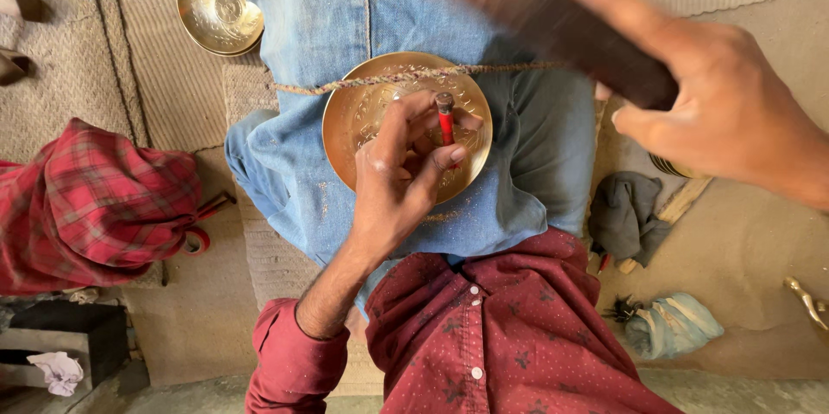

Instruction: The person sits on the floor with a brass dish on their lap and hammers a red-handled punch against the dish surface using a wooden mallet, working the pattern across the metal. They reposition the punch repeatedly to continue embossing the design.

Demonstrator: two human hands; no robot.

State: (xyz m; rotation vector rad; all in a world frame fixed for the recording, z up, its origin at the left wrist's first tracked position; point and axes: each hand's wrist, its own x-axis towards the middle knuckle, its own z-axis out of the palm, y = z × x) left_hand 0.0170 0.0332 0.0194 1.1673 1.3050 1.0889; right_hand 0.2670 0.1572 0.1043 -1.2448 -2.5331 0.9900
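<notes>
The left hand (pixel 401 168) is pinching a thin red punch with a dull metal tip (pixel 446 120) between thumb and fingers, holding it upright with its lower end on the face of a round engraved brass plate (pixel 367 116). That plate is lying on the person's lap, on the pale blue denim trousers (pixel 345 8), and a braided tan cord (pixel 389 79) is running across its upper part. The right hand (pixel 721 99) is raised over the right side of the lap, fingers wrapped tight around a dark brown wooden block (pixel 553 21), which is blurring in the air above the plate.

Two brass plates are clearly showing: the one on the lap and a second engraved brass dish (pixel 218 6) resting on the woven beige mat (pixel 164 94) near its upper left edge. A folded red checked cloth (pixel 91 198) is lying at the mat's left edge. On the earthen floor (pixel 751 241) to the right, a crumpled grey rag (pixel 626 215) and a pale blue rag (pixel 678 323) are lying apart from each other. The person is wearing a dark red dotted shirt (pixel 492 328).
</notes>
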